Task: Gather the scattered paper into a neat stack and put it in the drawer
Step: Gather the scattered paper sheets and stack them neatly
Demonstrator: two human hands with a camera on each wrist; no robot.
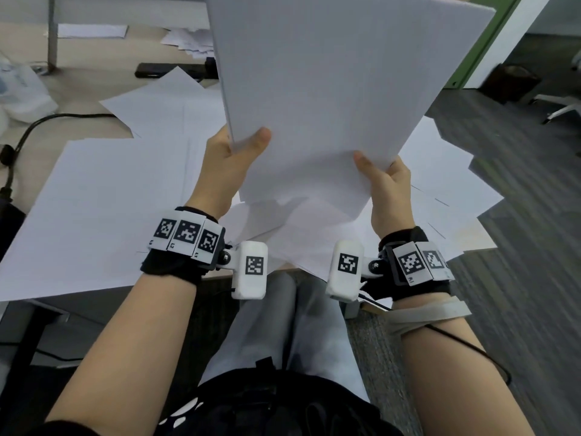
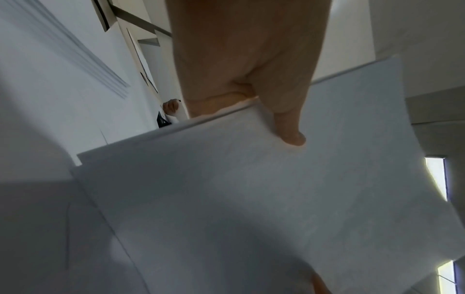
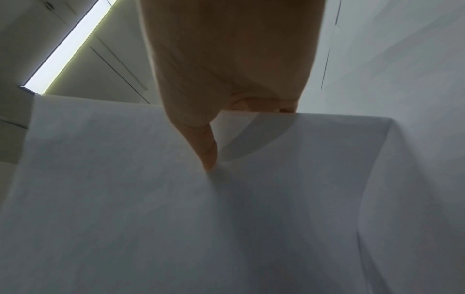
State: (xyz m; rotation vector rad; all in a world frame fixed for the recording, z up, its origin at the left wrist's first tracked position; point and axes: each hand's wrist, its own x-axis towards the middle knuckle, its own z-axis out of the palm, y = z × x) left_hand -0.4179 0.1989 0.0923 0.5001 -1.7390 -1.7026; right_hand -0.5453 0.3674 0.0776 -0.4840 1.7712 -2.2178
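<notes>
Clearly your left hand (image 1: 226,158) and right hand (image 1: 388,190) each pinch the raised paper stack (image 1: 330,89) at centre frame by its lower corners; light, floppy, slippery, so grip both edges firmly.

The raised stack of paper (image 1: 330,83), pinched at its lower edge by the left hand (image 1: 229,162) and the right hand (image 1: 388,193), blocks the middle of the head view and hides the desk (image 1: 88,77) behind it. Loose sheets (image 1: 100,209) overlap across nearly all the near desk, with a black cable (image 1: 37,124) along its left side and a dark flat device (image 1: 166,70) farther back. To the right of the desk the grey carpet (image 1: 518,278) lies open.
</notes>
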